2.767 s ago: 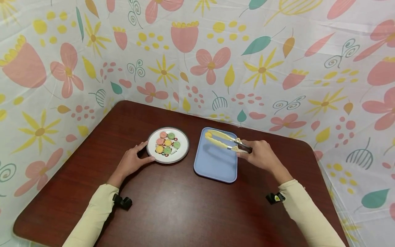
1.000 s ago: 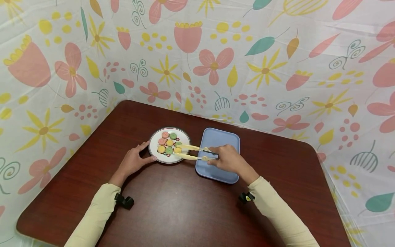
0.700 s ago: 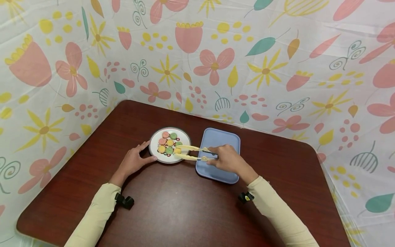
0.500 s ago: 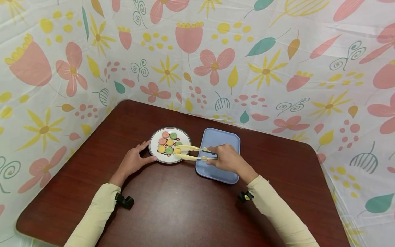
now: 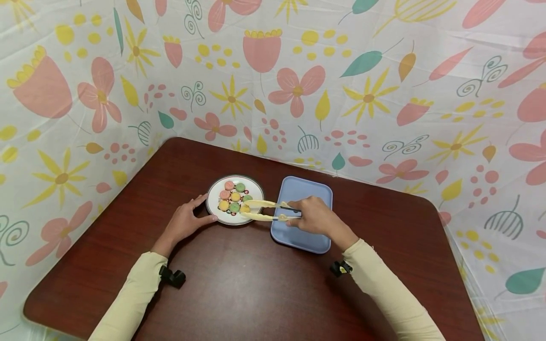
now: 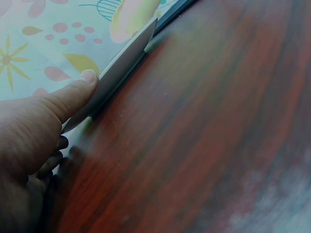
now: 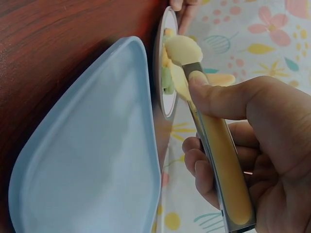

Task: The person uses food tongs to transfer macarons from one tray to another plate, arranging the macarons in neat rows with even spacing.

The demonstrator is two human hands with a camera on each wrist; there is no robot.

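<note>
My left hand (image 5: 183,220) holds the white plate (image 5: 239,220) by its left rim; in the left wrist view its thumb lies on the rim with fingers behind. Several pink, green and yellow macarons sit on the plate. Coming in from the right, my right hand (image 5: 317,218) grips yellow-tipped metal tongs (image 5: 261,203) at their handles. The tong tips are over the plate's right side, around a yellow macaron (image 5: 244,208); whether they still pinch it, I cannot tell. In the right wrist view the thumb presses the upper arm of the tongs (image 7: 226,179).
Below the right hand lies a blue tray (image 5: 294,239), just right of the plate. Both stand on a dark brown wooden table (image 5: 239,284). A flower-patterned cloth (image 5: 294,128) hangs behind and beside the table.
The right hand has moved left, carrying the tongs and a yellow macaron from over the blue tray to the plate. During the last second they barely move; the left hand stays at the rim.
</note>
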